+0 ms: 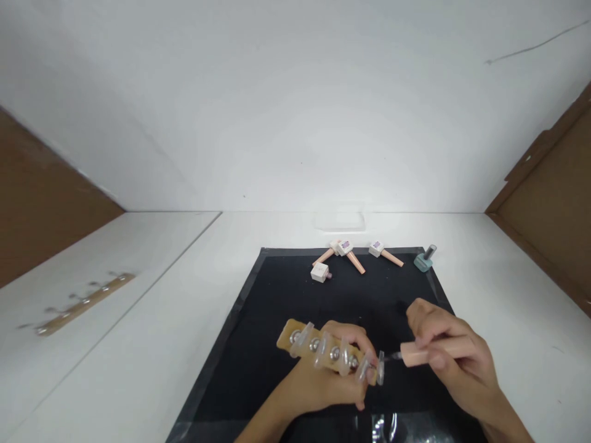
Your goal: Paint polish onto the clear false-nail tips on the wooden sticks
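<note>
My left hand (337, 378) is closed around a wooden nail-tip stand (305, 347) that carries several clear false nails on round metal posts. It holds the stand tilted above the black mat (258, 363). In my right hand (466, 357) is a nail polish brush (415, 354) with a peach-coloured cap as its handle, gripped between thumb and fingers. The brush's dark bristles point left and reach the false nail (381, 368) at the stand's right end. I cannot tell whether they touch it.
Several white polish bottles lie at the mat's far side, one an uncapped bottle (319, 272). A teal bottle (423, 261) stands at its far right corner. Behind is a clear plastic tray (340, 221). Another wooden stand (85, 303) lies at left. Brown panels (549, 184) flank the white table.
</note>
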A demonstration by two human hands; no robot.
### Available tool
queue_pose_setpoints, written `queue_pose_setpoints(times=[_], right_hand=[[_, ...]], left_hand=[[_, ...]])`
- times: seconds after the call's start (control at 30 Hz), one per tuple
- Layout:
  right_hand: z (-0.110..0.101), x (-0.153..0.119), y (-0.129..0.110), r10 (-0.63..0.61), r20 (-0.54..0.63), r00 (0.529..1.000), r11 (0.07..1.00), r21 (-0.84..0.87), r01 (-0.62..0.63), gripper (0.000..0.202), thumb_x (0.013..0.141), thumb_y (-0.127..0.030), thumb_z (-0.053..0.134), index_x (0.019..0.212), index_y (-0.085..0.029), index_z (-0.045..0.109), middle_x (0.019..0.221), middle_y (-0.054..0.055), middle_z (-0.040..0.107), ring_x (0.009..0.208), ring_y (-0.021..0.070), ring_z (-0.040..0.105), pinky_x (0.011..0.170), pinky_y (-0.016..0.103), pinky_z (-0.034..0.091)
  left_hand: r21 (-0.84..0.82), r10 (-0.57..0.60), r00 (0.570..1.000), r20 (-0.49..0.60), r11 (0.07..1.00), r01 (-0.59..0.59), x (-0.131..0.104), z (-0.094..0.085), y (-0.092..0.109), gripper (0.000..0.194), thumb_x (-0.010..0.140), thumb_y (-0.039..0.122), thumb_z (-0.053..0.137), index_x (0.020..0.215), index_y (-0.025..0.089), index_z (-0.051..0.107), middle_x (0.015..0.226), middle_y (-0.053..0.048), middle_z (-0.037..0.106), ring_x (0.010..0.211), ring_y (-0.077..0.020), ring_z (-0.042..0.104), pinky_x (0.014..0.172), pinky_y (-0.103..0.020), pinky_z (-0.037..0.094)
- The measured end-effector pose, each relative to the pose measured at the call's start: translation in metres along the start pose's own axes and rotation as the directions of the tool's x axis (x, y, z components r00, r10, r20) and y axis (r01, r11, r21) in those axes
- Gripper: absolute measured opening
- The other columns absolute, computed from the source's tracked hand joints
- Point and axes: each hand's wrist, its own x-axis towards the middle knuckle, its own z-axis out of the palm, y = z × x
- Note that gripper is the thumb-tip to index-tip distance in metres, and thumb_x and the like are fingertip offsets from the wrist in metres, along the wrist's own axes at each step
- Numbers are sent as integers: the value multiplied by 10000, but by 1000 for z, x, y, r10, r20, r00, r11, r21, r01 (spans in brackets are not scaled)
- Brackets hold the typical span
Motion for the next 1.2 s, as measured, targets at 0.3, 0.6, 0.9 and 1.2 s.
queue_pose_setpoints(times=[0.3, 0.6, 0.9, 1.2], right_hand=[[0, 5, -3, -14, 48, 999, 998, -55, 17, 257, 956, -388, 469, 781, -218, 549, 612, -10, 543, 575, 141, 474, 538, 295, 379], [-1, 6, -5, -74, 111, 991, 991, -107, 86, 327, 969, -366, 449, 706, -208, 562, 605, -7, 547, 568, 139, 468, 557, 318, 385], [-2, 8, -7, -64, 146, 987, 993, -87, 78, 364, 979, -375, 424, 678, -206, 541, 583, -5, 565, 553, 133, 472, 535, 308, 389], [-1, 7, -5, -57, 155, 986, 987, -142, 79, 334, 977, -362, 433, 693, -206, 514, 584, -15, 548, 549, 129, 462, 542, 307, 385]], left_hand=[[59, 18, 1000, -6, 998, -18, 0, -1, -5, 165, 476, 22, 696, 556, 135, 605, 512, 43, 554, 454, -62, 498, 433, -144, 398], [332, 97, 994, -52, 940, -74, 0, 0, -3, 113, 500, 96, 699, 566, 155, 629, 518, 29, 598, 529, -109, 557, 520, -191, 424], [476, 137, 989, -52, 874, -96, 0, 4, 0, 133, 505, 50, 652, 557, 168, 621, 554, 28, 661, 545, -130, 598, 655, -250, 443], [573, 141, 989, -47, 815, -89, -1, 6, -2, 149, 499, 68, 724, 580, 170, 652, 621, 9, 703, 603, -150, 621, 701, -265, 461]])
